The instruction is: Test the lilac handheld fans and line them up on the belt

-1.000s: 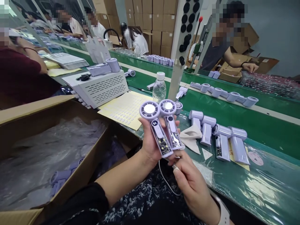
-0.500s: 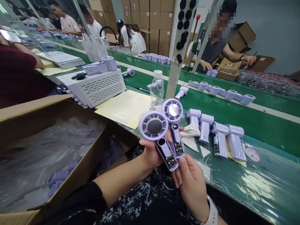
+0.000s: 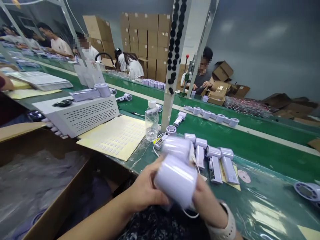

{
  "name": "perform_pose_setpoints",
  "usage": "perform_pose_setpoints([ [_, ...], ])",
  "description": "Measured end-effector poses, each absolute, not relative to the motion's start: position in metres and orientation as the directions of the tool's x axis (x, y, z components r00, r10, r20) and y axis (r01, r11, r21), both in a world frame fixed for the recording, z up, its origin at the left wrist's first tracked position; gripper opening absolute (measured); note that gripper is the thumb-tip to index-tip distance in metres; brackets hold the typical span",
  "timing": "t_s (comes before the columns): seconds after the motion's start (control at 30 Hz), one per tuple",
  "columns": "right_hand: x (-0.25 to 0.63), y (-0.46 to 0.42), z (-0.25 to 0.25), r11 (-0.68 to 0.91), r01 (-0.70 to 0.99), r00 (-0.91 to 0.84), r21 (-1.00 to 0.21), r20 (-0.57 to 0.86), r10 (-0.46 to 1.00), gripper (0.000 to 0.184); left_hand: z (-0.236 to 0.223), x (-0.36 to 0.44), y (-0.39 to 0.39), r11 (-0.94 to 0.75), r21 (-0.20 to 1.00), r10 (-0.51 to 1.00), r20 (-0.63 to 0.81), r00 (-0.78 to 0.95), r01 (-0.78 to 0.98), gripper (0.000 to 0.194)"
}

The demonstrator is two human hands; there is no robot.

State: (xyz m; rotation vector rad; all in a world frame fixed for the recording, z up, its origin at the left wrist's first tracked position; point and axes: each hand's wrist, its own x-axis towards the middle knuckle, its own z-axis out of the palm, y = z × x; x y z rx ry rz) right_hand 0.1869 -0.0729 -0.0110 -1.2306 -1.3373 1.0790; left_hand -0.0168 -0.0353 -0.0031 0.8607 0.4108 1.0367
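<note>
While the left hand [image 3: 143, 188] clasps the near fan [image 3: 176, 181], avoid scuffing the far fan [image 3: 176, 148] beyond its fingers; right hand's [image 3: 206, 196] grip unverifiable.

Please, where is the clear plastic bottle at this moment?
In the head view, the bottle stands upright near the centre, between the yellow sheet on its left and the white post on its right, beyond the held purple fans.

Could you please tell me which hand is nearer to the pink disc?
Right. The right hand is to the pink disc's left; the left hand is farther left, around a fan.
</note>
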Motion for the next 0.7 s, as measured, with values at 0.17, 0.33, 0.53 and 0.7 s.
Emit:
perform_pose_setpoints([
  [0.17,0.184,-0.089,-0.026,0.005,-0.180,0.038,-0.984,-0.001,0.999,0.056,-0.015,-0.018,-0.029,0.243,0.834,0.911,-0.020,0.412,-0.496,0.045],
  [0.33,0.196,-0.093,-0.021,-0.053,-0.333,0.071,-0.941,-0.081,0.994,0.045,-0.013,-0.010,-0.030,0.389,0.672,0.883,-0.077,0.463,-0.631,0.048],
  [0.53,0.193,-0.111,-0.016,-0.037,-0.403,0.036,-0.914,-0.057,0.998,0.048,-0.015,-0.005,-0.044,0.340,0.710,0.836,0.073,0.544,-0.617,0.050],
  [0.7,0.187,-0.117,-0.024,-0.099,-0.413,-0.028,-0.905,-0.096,0.995,0.042,-0.025,-0.005,-0.049,0.272,0.795,0.798,0.129,0.589,-0.543,0.040],
])
